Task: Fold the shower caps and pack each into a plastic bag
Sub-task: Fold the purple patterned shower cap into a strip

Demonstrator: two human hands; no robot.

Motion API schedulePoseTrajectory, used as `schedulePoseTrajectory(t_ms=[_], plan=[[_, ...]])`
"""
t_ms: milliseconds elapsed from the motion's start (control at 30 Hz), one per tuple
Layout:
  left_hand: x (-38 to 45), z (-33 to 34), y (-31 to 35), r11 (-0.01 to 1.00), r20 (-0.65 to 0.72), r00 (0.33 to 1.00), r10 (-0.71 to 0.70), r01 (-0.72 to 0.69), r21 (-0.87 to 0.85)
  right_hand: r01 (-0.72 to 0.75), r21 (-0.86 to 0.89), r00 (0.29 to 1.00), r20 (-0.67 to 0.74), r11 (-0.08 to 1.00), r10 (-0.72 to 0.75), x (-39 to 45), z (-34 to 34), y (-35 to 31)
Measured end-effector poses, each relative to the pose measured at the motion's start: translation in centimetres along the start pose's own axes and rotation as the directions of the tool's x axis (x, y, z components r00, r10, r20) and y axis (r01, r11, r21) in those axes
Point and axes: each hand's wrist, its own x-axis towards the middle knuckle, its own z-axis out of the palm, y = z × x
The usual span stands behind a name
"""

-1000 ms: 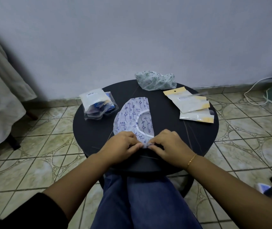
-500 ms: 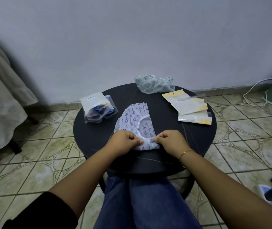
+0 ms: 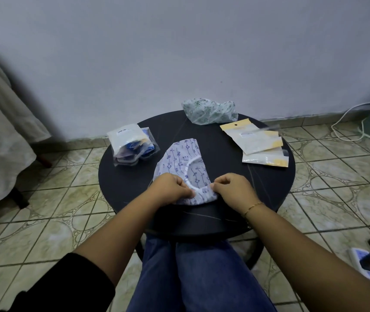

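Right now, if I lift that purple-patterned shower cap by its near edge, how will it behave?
The purple-patterned shower cap will probably droop limply; it lies flat and creased on the round table. It looks thin and light. Its half fold may fall open, since only the left hand and right hand pinch it.

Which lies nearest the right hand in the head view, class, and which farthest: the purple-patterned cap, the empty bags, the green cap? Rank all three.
1. Purple-patterned cap: pinched in the right hand, near table edge.
2. Empty bags: right side of the table, beyond that hand.
3. Green cap: far edge, by the wall.
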Motion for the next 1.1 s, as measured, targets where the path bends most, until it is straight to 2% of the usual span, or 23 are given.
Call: schedulePoseTrajectory(t_ms=[100,167,200,267,300,333,367,500,600,700,767,833,900,1100], plan=[[0.3,-0.2,0.2,1.0,0.034,0.999,-0.006,0.006,0.007,0.055,0.069,0.998,-0.036,0.996,-0.053,-0.3,-0.6,0.9],[0.5,-0.2,0.2,1.0,0.047,0.999,-0.001,0.0,0.006,0.237,-0.094,0.968,-0.064,0.967,-0.244,-0.8,-0.9,1.3],[0.5,-0.1,0.2,1.0,0.047,0.999,0.003,-0.003,0.011,0.376,-0.245,0.914,-0.059,0.894,-0.401,-1.0,-0.9,1.7],[0.5,-0.1,0.2,1.0,0.043,0.999,0.01,-0.01,0.014,0.603,-0.5,0.742,0.066,0.621,-0.667,-1.6,-0.7,1.8],[0.5,-0.1,0.2,1.0,0.039,0.999,0.013,-0.014,0.022,0.642,-0.573,0.693,0.148,0.51,-0.706,-1.7,-0.6,1.9],[0.5,-0.1,0.2,0.999,0.036,0.999,0.018,-0.019,0.03,0.657,-0.613,0.678,0.226,0.439,-0.699,-1.8,-0.5,2.0],[0.4,0.0,0.1,0.999,0.034,0.999,0.022,-0.023,0.034,0.65,-0.631,0.709,0.301,0.424,-0.638,-1.9,-0.4,1.8],[0.0,0.1,-0.3,0.998,-0.003,0.998,0.064,-0.064,0.023,0.602,-0.641,0.796,0.439,0.475,-0.416,-1.8,-0.3,2.5],[-0.7,0.4,-1.0,0.989,-0.086,0.985,0.15,-0.15,0.008,0.588,-0.612,0.809,0.44,0.528,-0.39,-1.8,-0.5,2.5],[-1.2,0.5,-2.0,0.924,-0.151,0.922,0.357,-0.325,0.202,0.588,-0.563,0.808,0.435,0.58,-0.397,-1.5,-0.5,2.1],[-1.6,0.4,-2.3,0.844,-0.088,0.873,0.479,-0.43,0.321,0.595,-0.53,0.803,0.424,0.604,-0.419,-1.1,-0.4,2.2],[-1.6,0.1,-2.5,0.772,0.014,0.849,0.528,-0.487,0.409,0.607,-0.478,0.794,0.403,0.635,-0.455,-0.7,-0.2,2.4],[-1.3,-0.2,-2.5,0.752,0.072,0.856,0.513,-0.488,0.444,0.589,-0.444,0.806,0.375,0.675,-0.457,-0.4,-0.2,2.2],[-0.4,-0.8,-1.6,0.72,0.092,0.854,0.511,-0.485,0.496,0.454,-0.342,0.883,0.294,0.822,-0.365,0.0,-0.1,1.6]])
